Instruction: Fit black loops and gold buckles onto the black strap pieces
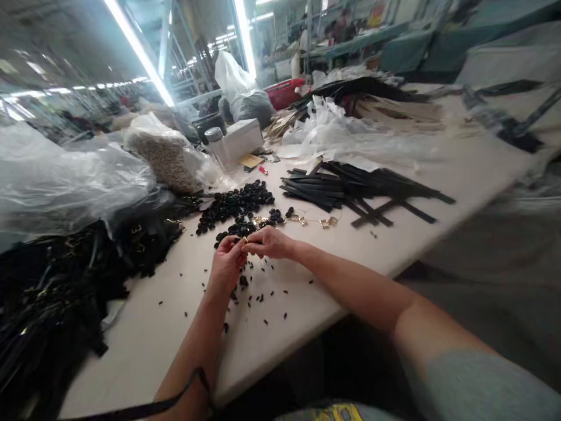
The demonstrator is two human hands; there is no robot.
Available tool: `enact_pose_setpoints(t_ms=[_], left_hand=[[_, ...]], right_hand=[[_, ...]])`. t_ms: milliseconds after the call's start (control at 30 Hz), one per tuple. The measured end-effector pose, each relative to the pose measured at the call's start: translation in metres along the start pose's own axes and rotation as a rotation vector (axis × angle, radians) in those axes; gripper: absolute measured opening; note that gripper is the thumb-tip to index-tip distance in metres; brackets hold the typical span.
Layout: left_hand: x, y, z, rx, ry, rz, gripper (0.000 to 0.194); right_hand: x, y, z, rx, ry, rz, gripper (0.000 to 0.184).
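Observation:
My left hand (227,263) and my right hand (269,242) meet above the white table (162,327), fingertips pinched together on a small gold metal piece (245,238) with a black bit beside it. Just beyond my hands lies a heap of small black plastic pieces (236,204). A short row of gold buckles (313,220) lies to its right. Small black bits (263,298) are scattered on the table under and around my wrists. A thin black strap (144,407) crosses my left forearm.
A bundle of black straps (350,187) lies to the right. A pile of black straps with gold hardware (56,292) fills the left. Clear plastic bags (65,181), a bag of brown pieces (169,158), a white box (243,137) and crumpled plastic (333,131) stand behind.

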State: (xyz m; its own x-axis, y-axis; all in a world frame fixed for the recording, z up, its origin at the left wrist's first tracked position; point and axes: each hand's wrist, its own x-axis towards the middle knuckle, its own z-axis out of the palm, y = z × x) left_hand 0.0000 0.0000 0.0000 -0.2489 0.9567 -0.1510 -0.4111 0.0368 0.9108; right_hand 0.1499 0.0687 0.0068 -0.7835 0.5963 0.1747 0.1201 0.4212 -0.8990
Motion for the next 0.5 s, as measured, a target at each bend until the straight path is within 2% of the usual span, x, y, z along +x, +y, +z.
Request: enact_pose_setpoints(t_ms=[133, 267, 333, 500], left_hand=[[-0.004, 0.001, -0.002, 0.025, -0.010, -0.011, 0.037], [-0.006, 0.001, -0.002, 0.116, 0.001, -0.010, 0.036], [-0.005, 0.003, -0.003, 0.115, 0.027, -0.016, 0.036], [0.002, 0.013, -0.010, 0.008, 0.144, -0.015, 0.039]], right_hand=[[0.000, 0.003, 0.000, -0.063, 0.020, 0.018, 0.033], [0.002, 0.004, 0.001, -0.368, 0.097, -0.095, 0.031], [0.002, 0.003, 0.001, -0.441, 0.110, -0.115, 0.029], [-0.001, -0.005, -0.005, -0.281, 0.004, 0.016, 0.018]])
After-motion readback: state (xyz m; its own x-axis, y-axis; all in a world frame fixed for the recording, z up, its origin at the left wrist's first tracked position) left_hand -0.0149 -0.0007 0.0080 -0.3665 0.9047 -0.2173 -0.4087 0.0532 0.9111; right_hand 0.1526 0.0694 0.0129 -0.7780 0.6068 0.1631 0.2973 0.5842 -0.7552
